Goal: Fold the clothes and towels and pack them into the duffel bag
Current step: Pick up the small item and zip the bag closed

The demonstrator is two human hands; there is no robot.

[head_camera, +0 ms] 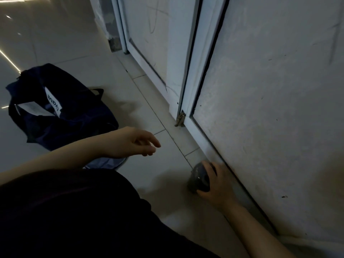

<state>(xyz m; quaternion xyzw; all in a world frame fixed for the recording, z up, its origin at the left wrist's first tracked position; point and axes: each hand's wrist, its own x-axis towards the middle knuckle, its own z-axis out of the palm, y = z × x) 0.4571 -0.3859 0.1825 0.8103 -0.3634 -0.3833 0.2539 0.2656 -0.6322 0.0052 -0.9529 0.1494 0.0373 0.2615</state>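
The duffel bag (pixel 61 108) lies on the floor (pixel 149 112) just beyond the relaxed left hand (pixel 134 142), while the right hand (pixel 214 185) grips a grey rounded object (pixel 199 178) well apart from it.

The right hand (pixel 214 183) covered much of a dark rounded object (pixel 200 178); its identity was indeterminable. The duffel bag's (pixel 61 112) contents were too dim to identify.

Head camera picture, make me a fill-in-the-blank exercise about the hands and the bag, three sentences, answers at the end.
1. The right hand grips a small grey object on the floor beside the ____.
2. The left hand holds ____.
3. The dark blue duffel bag lies on the tiled ____ to the person's left.

Missing words: door; nothing; floor
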